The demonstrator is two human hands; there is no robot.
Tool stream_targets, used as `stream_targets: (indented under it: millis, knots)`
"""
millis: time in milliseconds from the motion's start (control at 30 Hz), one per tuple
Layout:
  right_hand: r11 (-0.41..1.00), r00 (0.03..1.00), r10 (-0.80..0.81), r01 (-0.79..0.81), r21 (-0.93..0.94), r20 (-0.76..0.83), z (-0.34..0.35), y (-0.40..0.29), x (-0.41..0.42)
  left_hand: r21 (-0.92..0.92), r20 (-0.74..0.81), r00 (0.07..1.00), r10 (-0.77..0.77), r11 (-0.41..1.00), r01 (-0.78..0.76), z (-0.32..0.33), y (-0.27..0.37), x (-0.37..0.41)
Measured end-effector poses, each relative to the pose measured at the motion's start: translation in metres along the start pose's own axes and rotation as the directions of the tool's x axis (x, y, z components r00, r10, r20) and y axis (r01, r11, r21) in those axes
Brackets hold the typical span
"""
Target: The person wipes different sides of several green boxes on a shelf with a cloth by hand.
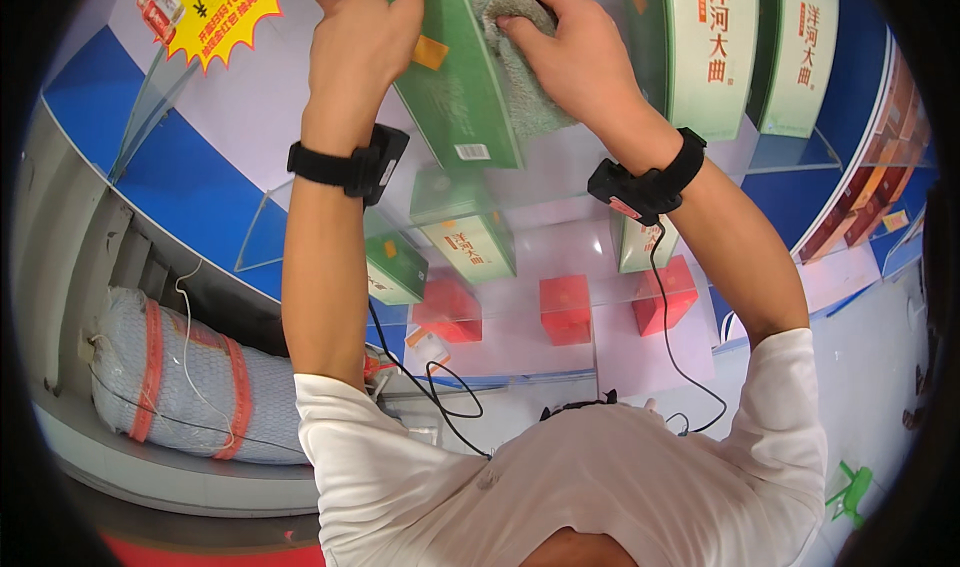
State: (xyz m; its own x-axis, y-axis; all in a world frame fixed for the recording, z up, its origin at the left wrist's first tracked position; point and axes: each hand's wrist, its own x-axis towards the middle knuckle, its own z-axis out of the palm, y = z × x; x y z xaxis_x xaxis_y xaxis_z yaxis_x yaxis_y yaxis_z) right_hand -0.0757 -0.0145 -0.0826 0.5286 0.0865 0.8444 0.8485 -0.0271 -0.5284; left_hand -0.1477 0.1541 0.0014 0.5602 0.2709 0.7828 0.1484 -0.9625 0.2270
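Near the top centre of the head view, a tall green carton point(457, 94) with an orange sticker stands tilted. My left hand point(367, 38) rests on its left side and grips it, the fingertips partly cut off by the picture's upper edge. Bunched in my right hand point(574, 49) is a grey-green cloth point(525, 79), which lies against or close beside the carton's right side; whether it touches is hard to tell. Both wrists wear black straps with small devices and cables.
Green-and-white cartons point(709, 49) stand right on a glass shelf point(795, 154). Lower down are more such cartons point(469, 244) and red boxes point(566, 310). A yellow starburst sign point(232, 12) is upper left, a bubble-wrapped roll point(202, 379) lower left, and a green stool point(851, 494) lower right.
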Motion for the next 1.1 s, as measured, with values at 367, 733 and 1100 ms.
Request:
stream_targets:
  millis: [367,733,1100]
  knots:
    - [0.542,0.573,-0.819,0.762,-0.353,-0.022,-0.013,-0.045,0.068,-0.616,-0.057,0.983,0.176,0.769,-0.173,0.001,-0.070,0.001]
    - [0.113,0.153,-0.693,0.988,-0.104,0.704,0.040,0.006,0.003,-0.890,-0.012,0.948,0.318,0.430,-0.155,0.013,-0.100,0.019]
    - [0.416,0.494,-0.787,0.867,-0.274,0.370,0.063,-0.015,0.043,-0.913,-0.007,0.936,0.352,0.380,-0.150,0.024,-0.118,0.029]
